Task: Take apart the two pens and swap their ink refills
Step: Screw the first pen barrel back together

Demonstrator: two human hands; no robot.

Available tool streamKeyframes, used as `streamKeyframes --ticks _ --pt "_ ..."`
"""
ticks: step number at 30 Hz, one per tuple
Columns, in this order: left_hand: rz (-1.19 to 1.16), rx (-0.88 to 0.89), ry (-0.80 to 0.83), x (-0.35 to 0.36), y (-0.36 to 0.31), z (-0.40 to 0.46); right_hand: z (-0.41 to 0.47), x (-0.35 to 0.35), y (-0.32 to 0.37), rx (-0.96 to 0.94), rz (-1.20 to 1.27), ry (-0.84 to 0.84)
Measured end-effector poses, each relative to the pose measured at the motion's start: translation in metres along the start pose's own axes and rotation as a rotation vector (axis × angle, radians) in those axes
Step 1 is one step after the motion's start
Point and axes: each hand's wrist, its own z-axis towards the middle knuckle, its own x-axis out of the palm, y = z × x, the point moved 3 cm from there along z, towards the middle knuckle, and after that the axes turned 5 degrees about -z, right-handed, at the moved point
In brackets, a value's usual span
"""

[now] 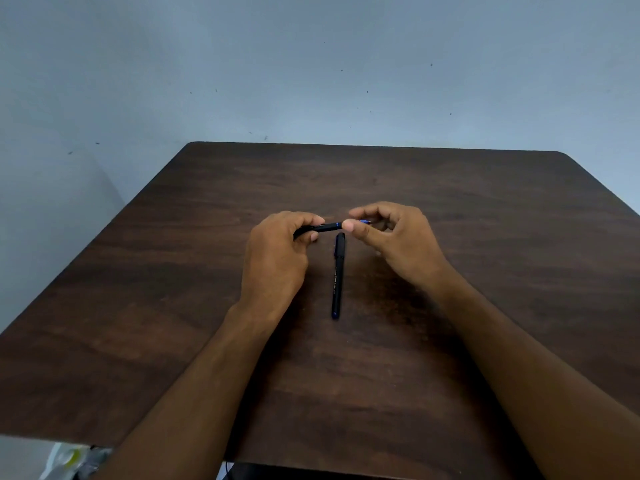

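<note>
Progress: early | left hand (pixel 277 251) grasps held pen (pixel 327 227) barrel | right hand (pixel 394 237) pinches its blue-tipped end | second pen (pixel 337 275) whole, mid-counter (pixel 485 237) | both refills unswapped

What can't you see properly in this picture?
Head view only:
- Held pen: its left end is hidden in the left hand, its tip behind the right hand fingers.
- Writing on the lying pen: too small.
- Refills: inside the barrels.
- Bottom-left clutter: blurred, cut off.
</note>
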Motion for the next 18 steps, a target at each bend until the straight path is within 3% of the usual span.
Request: streamKeyframes --ticks 18 --pt "0.030 -0.002 0.011 -0.0010 -0.0024 0.0005 0.0003 0.0005 -0.0012 -0.011 0.042 -0.011"
